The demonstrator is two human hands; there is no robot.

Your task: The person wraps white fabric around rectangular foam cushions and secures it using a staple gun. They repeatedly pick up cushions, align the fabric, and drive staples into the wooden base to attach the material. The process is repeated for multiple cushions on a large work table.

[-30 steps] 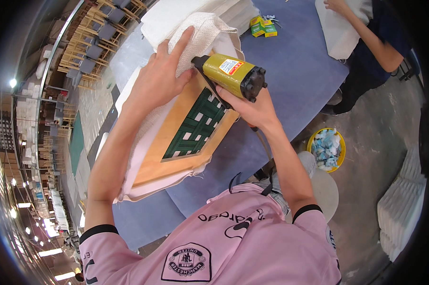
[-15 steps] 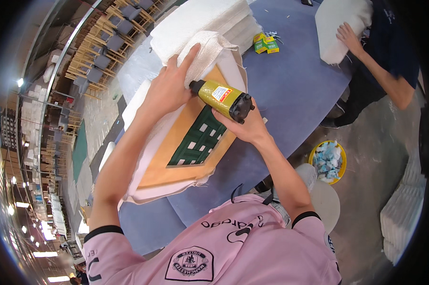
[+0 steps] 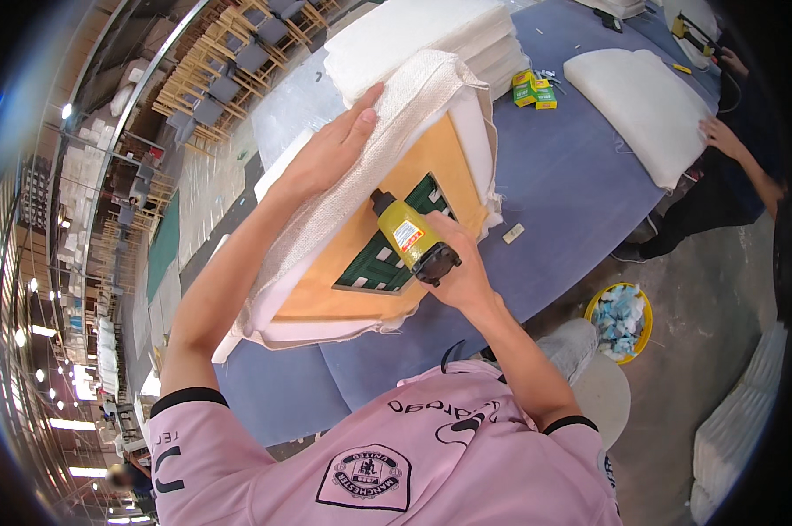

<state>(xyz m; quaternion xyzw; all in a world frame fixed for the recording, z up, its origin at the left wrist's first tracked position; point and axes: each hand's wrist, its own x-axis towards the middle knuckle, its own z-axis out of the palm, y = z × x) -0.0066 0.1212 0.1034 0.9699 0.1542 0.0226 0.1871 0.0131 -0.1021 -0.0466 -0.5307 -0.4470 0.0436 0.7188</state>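
A chair seat (image 3: 312, 302) lies underside up in front of me, with a tan wooden frame, white foam at its sides and green woven webbing (image 3: 369, 266) in its central opening. Off-white fabric (image 3: 326, 215) wraps its left edge. My left hand (image 3: 336, 151) rests flat on that fabric near the far left corner, fingers stretched out. In my right hand (image 3: 461, 267) is a yellow staple gun (image 3: 403, 230) with a black end cap. The gun's nose hangs over the webbing opening, near the left frame rail; whether it touches cannot be made out.
White padded pieces (image 3: 431, 39) are stacked behind the seat on the blue-covered table (image 3: 545, 202). Green-and-yellow small boxes (image 3: 534, 90) stand beside them. Right, a co-worker's hand (image 3: 722, 138) touches a white cushion (image 3: 637, 105). A yellow bucket of scraps (image 3: 622, 324) sits on the floor.
My left hand has gone from gripping the fabric edge to lying flat on it. The staple gun has moved away from the fabric edge, toward me. The co-worker's cushion now lies flatter on the table.
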